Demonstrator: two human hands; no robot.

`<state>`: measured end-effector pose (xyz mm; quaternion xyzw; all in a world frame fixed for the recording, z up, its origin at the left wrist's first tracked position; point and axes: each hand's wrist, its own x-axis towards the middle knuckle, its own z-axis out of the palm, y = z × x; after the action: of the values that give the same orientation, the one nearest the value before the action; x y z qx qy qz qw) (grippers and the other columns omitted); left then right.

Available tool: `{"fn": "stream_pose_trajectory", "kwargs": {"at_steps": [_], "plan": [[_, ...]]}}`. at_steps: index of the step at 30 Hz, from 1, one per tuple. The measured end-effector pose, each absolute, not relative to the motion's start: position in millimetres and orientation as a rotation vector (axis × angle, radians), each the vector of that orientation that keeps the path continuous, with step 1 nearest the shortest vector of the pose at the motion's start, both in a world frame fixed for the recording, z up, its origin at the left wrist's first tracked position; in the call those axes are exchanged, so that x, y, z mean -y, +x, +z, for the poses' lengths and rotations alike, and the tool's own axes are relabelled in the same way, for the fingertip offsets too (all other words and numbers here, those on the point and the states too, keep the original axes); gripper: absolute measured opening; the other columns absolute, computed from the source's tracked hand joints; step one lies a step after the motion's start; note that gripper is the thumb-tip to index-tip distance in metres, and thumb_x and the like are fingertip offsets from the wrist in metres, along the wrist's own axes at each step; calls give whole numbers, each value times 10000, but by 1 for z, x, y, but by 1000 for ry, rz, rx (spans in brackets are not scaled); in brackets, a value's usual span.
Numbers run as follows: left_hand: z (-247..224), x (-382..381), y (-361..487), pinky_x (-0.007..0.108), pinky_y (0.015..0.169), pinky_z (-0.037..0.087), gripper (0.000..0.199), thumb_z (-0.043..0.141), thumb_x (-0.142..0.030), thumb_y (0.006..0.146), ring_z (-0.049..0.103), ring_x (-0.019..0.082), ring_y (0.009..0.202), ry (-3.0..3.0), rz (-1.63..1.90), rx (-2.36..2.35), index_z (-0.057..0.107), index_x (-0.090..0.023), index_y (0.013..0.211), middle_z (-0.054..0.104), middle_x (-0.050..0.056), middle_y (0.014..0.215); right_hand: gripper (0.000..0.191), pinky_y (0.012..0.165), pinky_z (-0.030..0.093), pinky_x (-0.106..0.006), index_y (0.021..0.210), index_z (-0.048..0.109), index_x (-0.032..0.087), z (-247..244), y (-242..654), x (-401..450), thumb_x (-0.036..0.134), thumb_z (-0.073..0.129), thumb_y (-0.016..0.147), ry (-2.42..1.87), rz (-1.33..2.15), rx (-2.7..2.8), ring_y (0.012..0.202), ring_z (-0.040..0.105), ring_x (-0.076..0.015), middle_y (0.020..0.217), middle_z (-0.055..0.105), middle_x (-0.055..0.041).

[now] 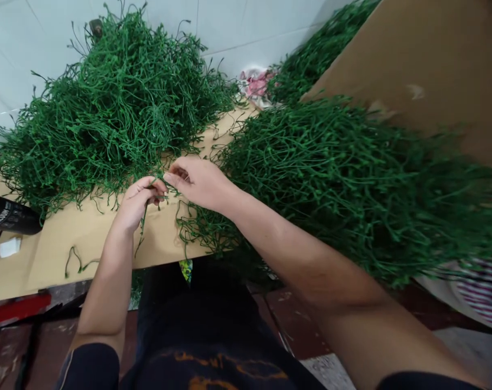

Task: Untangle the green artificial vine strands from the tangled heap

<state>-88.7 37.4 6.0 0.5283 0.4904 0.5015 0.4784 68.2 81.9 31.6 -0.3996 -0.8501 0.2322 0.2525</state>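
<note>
My left hand (pixel 142 199) is closed on a thin green artificial plant stem (pixel 142 225), whose lower end dangles below the fingers. My right hand (pixel 195 181) is beside it, thumb and fingertips pinched on the upper part of the green stem where it comes out of my left hand. Both hands are over the cardboard sheet (pixel 83 238), between two heaps. Behind and to the left rises a large tangled pile of green stems (pixel 120 103). A second pile of green stems (pixel 331 168) spreads out beneath and beyond my right forearm.
A black bottle (pixel 10 214) lies at the left edge near a small white piece (pixel 9 247). Loose stems (pixel 79 262) lie on the cardboard. An upright cardboard panel (pixel 425 70) stands at right. Pink and white cloth (pixel 257 85) is near the tiled wall (pixel 246 24).
</note>
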Motion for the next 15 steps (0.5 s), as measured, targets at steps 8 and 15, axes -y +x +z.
{"fn": "stream_pose_trajectory", "kwargs": {"at_steps": [8,15], "plan": [[-6,-39,-83,312,809,420,48,492,-172,608,502,163,806,1566,1201,-1313,533,-184,587,515,22,713,234,607,319,-247,755,519,148,19,79,-89,354,464,852,-980,894,2291,632,418,-105,673,499,1],[-6,-59,-62,218,661,445,231,557,-402,789,585,103,698,1157,1234,-1243,517,-177,826,592,1,734,184,723,326,-300,854,573,133,18,81,-89,231,418,874,-1098,269,2376,800,472,-184,855,599,-92]]}}
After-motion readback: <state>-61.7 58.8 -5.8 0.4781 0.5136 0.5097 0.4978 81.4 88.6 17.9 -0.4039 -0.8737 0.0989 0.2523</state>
